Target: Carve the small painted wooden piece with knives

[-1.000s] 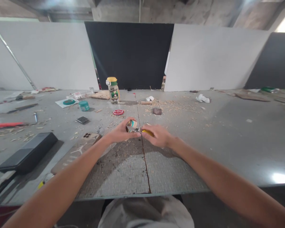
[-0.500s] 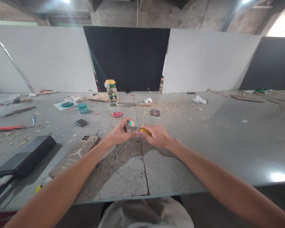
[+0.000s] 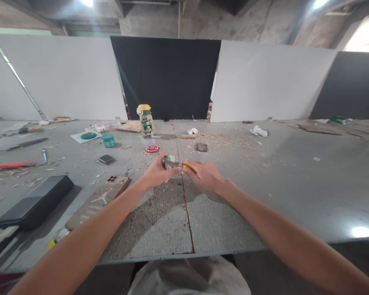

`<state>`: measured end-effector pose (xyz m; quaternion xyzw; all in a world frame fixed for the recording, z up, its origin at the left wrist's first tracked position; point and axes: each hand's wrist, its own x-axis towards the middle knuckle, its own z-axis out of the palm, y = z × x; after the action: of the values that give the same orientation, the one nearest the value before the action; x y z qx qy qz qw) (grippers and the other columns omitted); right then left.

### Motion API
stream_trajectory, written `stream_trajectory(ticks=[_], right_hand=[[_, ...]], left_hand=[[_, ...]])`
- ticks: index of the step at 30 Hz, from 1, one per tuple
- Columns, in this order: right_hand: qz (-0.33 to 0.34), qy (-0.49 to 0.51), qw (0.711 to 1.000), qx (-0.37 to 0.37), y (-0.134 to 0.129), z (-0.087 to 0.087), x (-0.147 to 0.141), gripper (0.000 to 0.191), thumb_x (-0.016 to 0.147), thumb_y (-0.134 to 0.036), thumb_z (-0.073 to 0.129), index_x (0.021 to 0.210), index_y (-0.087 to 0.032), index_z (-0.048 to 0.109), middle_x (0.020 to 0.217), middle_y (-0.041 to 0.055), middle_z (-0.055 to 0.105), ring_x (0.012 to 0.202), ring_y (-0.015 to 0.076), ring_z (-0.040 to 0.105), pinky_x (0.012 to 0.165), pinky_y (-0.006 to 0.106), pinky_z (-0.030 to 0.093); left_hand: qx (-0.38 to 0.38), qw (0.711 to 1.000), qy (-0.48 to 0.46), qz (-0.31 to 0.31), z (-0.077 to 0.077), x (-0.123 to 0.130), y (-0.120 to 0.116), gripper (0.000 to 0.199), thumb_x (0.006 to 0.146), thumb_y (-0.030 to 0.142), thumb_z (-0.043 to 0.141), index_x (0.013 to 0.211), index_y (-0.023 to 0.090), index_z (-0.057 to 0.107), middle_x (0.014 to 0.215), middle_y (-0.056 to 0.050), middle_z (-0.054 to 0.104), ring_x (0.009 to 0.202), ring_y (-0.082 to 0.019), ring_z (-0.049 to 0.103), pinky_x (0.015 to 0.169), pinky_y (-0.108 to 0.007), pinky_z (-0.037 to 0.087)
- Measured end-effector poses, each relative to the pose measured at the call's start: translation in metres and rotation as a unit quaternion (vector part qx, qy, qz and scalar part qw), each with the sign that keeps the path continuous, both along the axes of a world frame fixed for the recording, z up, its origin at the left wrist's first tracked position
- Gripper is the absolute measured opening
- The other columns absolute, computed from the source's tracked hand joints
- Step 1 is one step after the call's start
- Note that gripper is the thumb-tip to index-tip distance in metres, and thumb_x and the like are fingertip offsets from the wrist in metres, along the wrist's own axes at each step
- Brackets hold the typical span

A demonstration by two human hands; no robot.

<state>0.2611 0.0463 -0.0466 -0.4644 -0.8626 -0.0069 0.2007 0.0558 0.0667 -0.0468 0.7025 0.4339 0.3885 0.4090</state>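
Near the middle of the grey table, my left hand (image 3: 156, 172) is closed around a small wooden piece (image 3: 169, 159) with teal and white colouring on it. My right hand (image 3: 204, 175) grips a knife by its yellow handle (image 3: 189, 168). The knife's grey blade (image 3: 172, 163) points left and lies across the piece; where its edge touches is too small to tell. My left thumb reaches to the base of the blade, beside my right fingers. Pale shavings lie on the table (image 3: 215, 221) below and around both hands.
A yellow-lidded bottle (image 3: 146, 123) stands behind a red round tin (image 3: 152, 149). A brown block (image 3: 201, 147) and crumpled tissue (image 3: 258, 131) lie beyond my hands. At left are a teal jar (image 3: 108, 141), a small dark square (image 3: 105, 159), a phone (image 3: 95, 203) and a black box (image 3: 37, 200).
The blade and the piece have shifted slightly between my hands, and more of the teal patch shows. Both hands keep their grip. The whole view has moved a little.
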Motion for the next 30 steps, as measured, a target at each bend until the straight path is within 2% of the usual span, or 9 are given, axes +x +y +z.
stream_trajectory(ticks=[6,10,12,17,19,24,27,30], right_hand=[[-0.017,-0.011,1.0,0.007,0.0,0.001,-0.002,0.048,0.102,-0.051,0.022,0.115,-0.02,0.056,0.095,0.0083,0.071,0.075,0.021,0.061,0.059,0.029,0.026],[0.02,0.013,1.0,-0.013,0.0,0.002,0.0,0.046,0.101,-0.052,0.026,0.115,-0.02,0.056,0.093,0.008,0.07,0.076,0.021,0.06,0.058,0.03,0.026],[0.032,0.02,0.999,-0.022,-0.001,0.003,0.001,0.044,0.1,-0.053,0.029,0.114,-0.02,0.056,0.091,0.0075,0.07,0.075,0.0209,0.059,0.058,0.029,0.026],[0.05,0.025,0.998,-0.023,-0.004,0.003,0.001,0.036,0.096,-0.051,0.04,0.111,-0.022,0.055,0.09,0.0059,0.068,0.075,0.0204,0.058,0.059,0.029,0.025],[0.05,0.026,0.998,-0.024,-0.003,0.002,0.002,0.034,0.096,-0.048,0.041,0.112,-0.021,0.054,0.09,0.006,0.068,0.075,0.0201,0.057,0.059,0.029,0.025],[-0.005,0.063,0.998,-0.026,0.005,0.001,0.008,0.035,0.096,-0.05,0.041,0.106,-0.02,0.055,0.086,0.0067,0.067,0.072,0.0193,0.057,0.058,0.028,0.026],[-0.007,0.073,0.997,-0.027,0.006,0.001,0.01,0.034,0.096,-0.05,0.042,0.103,-0.02,0.056,0.087,0.0065,0.068,0.073,0.0191,0.058,0.058,0.028,0.026],[0.008,0.065,0.997,-0.037,0.003,0.001,0.008,0.034,0.096,-0.05,0.042,0.106,-0.02,0.056,0.088,0.0063,0.067,0.073,0.0188,0.057,0.058,0.028,0.026]], left_hand=[[-0.033,0.999,-0.023,-0.021,0.002,0.002,0.002,0.051,0.07,0.048,0.077,0.099,0.022,0.045,0.052,0.011,0.042,0.039,-0.006,0.038,0.039,-0.019,0.026],[-0.039,0.999,-0.018,-0.02,0.007,-0.001,0.0,0.055,0.065,0.041,0.081,0.102,0.02,0.046,0.056,0.01,0.046,0.041,-0.006,0.04,0.04,-0.019,0.027],[-0.041,0.998,-0.015,-0.04,0.008,-0.004,-0.001,0.056,0.066,0.04,0.081,0.106,0.02,0.047,0.06,0.009,0.048,0.043,-0.006,0.042,0.041,-0.019,0.029],[-0.019,0.997,-0.018,-0.072,0.001,-0.008,0.002,0.056,0.066,0.039,0.08,0.108,0.022,0.047,0.067,0.007,0.05,0.047,-0.007,0.045,0.042,-0.018,0.031],[-0.002,0.998,-0.011,-0.061,-0.004,-0.007,0.006,0.054,0.067,0.04,0.079,0.106,0.021,0.048,0.066,0.007,0.048,0.047,-0.007,0.043,0.042,-0.019,0.031],[0.035,0.998,-0.028,0.04,-0.011,-0.008,0.015,0.04,0.076,0.044,0.07,0.101,0.021,0.05,0.072,0.005,0.047,0.056,-0.008,0.047,0.05,-0.02,0.037],[0.024,1.0,-0.007,0.004,-0.009,-0.011,0.015,0.041,0.075,0.044,0.071,0.101,0.021,0.05,0.076,0.004,0.049,0.06,-0.009,0.047,0.052,-0.02,0.038],[0.02,0.998,0.02,-0.051,-0.006,-0.012,0.01,0.045,0.072,0.045,0.075,0.101,0.021,0.05,0.071,0.005,0.047,0.058,-0.009,0.046,0.051,-0.02,0.037]])
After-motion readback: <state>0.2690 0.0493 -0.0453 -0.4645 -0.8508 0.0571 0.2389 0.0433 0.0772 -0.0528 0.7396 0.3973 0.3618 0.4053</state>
